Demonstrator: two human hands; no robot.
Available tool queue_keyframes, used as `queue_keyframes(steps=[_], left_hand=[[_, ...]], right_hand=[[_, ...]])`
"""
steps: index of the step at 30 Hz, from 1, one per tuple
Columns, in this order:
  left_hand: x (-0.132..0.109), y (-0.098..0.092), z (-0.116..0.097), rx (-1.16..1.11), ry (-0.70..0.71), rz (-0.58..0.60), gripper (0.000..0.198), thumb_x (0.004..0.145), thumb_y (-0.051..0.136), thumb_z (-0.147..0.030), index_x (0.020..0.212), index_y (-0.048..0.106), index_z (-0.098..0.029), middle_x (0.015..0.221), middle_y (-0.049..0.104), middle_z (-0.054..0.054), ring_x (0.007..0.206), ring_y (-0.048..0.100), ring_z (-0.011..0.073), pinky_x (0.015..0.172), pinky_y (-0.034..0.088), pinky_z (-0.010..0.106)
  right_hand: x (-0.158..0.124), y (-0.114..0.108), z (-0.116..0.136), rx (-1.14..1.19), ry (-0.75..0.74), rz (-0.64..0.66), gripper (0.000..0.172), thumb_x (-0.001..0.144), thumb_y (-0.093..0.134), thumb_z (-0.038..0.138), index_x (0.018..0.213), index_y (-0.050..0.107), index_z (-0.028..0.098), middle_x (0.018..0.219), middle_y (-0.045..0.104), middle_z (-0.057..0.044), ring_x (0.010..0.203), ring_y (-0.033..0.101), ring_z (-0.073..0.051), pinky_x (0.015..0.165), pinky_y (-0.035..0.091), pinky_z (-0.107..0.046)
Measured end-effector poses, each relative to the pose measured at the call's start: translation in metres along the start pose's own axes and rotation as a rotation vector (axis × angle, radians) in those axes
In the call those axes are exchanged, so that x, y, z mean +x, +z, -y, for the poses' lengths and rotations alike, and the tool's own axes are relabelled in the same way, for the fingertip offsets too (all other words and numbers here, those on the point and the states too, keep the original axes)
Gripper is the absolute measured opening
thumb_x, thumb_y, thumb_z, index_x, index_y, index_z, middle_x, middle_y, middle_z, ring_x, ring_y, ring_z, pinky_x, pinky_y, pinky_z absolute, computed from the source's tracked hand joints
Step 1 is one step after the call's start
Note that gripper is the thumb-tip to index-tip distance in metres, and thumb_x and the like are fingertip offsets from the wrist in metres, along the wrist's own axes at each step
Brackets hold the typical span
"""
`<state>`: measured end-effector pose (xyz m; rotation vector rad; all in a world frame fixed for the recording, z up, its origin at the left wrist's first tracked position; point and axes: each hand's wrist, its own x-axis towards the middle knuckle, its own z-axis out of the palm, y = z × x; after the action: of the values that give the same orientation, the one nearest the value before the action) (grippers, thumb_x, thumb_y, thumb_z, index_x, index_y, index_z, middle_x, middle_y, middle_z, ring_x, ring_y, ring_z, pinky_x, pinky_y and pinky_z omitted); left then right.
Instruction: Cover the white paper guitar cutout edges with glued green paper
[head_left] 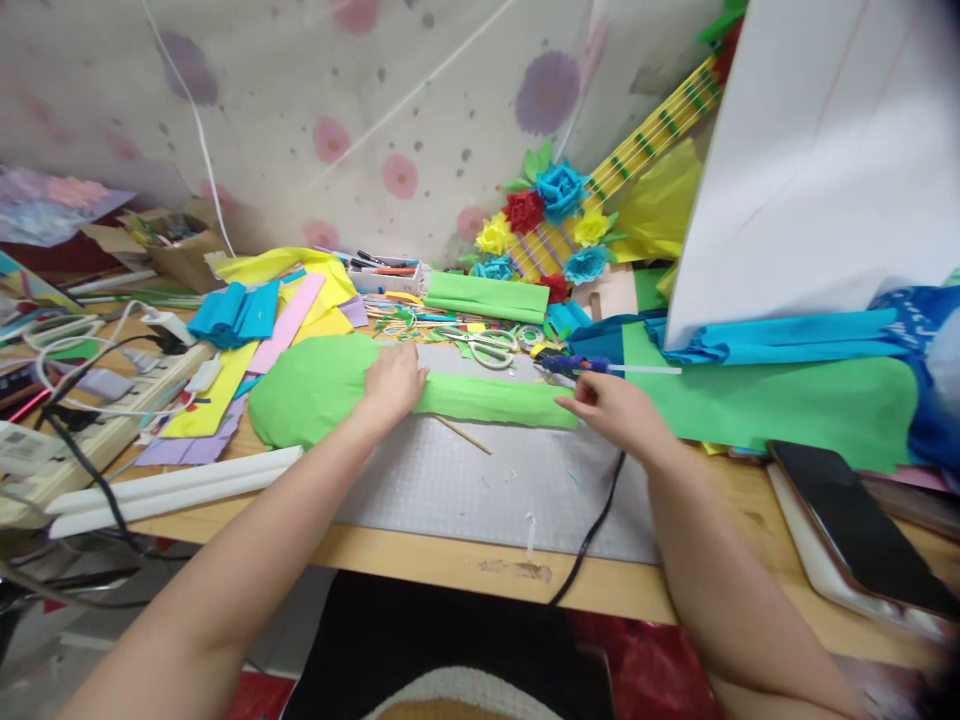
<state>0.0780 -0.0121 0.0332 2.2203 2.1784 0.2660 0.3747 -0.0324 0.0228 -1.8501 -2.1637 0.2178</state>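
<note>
Pressing flat with left hand [391,385] on the green crepe strip [487,398], fingers spread, pinning it across the far edge of the grey cutting mat [495,480]. Pinching its other end with right hand [611,408], fingertips together on the paper, seemingly for tautness. Scissors [484,345] and blue glue gun [574,365] just beyond; bare mat toward the bench's near edge.

My left hand [391,382] rests on the long green crepe paper strip [450,395], which lies across the grey cutting mat [495,480] on the wooden table [450,565]. My right hand [611,405] is at the strip's right end. Behind the strip lie the white-handled scissors [484,345]. The blue glue gun [574,365] sits just behind my right hand. The thin wooden stick [463,436] lies on the mat, in front of the strip. The black phone [855,520] is far right.
</note>
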Motion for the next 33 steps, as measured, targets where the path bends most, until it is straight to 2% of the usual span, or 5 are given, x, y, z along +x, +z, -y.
queue_keyframes(steps=[3, 7, 23, 28, 33], left_hand=[[-0.002, 0.005, -0.005, 0.012, 0.002, 0.077, 0.035, 0.087, 0.045, -0.033, 0.115, 0.047, -0.012, 0.102, 0.065, 0.017, 0.101, 0.059, 0.0290, 0.078, 0.046, 0.037], [-0.003, 0.007, -0.010, -0.099, -0.018, 0.144, 0.040, 0.084, 0.049, -0.028, 0.120, 0.042, -0.013, 0.101, 0.066, 0.013, 0.095, 0.062, 0.0251, 0.077, 0.046, 0.034], [-0.002, -0.012, 0.034, -0.060, -0.152, 0.069, 0.034, 0.079, 0.051, -0.028, 0.111, 0.046, -0.020, 0.096, 0.065, 0.008, 0.089, 0.062, 0.0251, 0.073, 0.047, 0.035], [-0.007, -0.002, 0.046, 0.006, 0.089, -0.157, 0.030, 0.081, 0.047, -0.024, 0.110, 0.053, -0.019, 0.116, 0.058, 0.012, 0.113, 0.050, 0.0274, 0.091, 0.043, 0.041], [-0.008, 0.007, 0.058, -0.003, 0.429, 0.020, 0.034, 0.086, 0.044, -0.031, 0.118, 0.054, -0.022, 0.128, 0.056, 0.006, 0.125, 0.043, 0.0219, 0.110, 0.023, 0.044]], right_hand=[[0.004, 0.031, 0.023, 0.057, -0.252, -0.206, 0.030, 0.083, 0.049, 0.042, 0.095, 0.060, 0.017, 0.100, 0.065, -0.013, 0.097, 0.057, -0.027, 0.084, 0.044, -0.040], [0.006, 0.063, 0.032, 0.089, -0.462, -0.095, 0.046, 0.087, 0.045, 0.040, 0.125, 0.051, 0.015, 0.129, 0.054, -0.015, 0.120, 0.047, -0.029, 0.102, 0.035, -0.048], [0.039, 0.075, 0.069, 0.009, -0.580, 0.054, 0.050, 0.093, 0.034, 0.039, 0.137, 0.042, 0.015, 0.140, 0.043, -0.011, 0.130, 0.040, -0.023, 0.109, 0.030, -0.044], [0.042, 0.076, 0.066, 0.027, -0.606, 0.093, 0.055, 0.091, 0.037, 0.045, 0.137, 0.042, 0.014, 0.140, 0.044, -0.012, 0.129, 0.041, -0.024, 0.108, 0.032, -0.042], [0.039, 0.078, 0.060, 0.021, -0.602, 0.103, 0.062, 0.091, 0.037, 0.050, 0.138, 0.040, 0.010, 0.140, 0.042, -0.015, 0.130, 0.040, -0.026, 0.109, 0.031, -0.042]])
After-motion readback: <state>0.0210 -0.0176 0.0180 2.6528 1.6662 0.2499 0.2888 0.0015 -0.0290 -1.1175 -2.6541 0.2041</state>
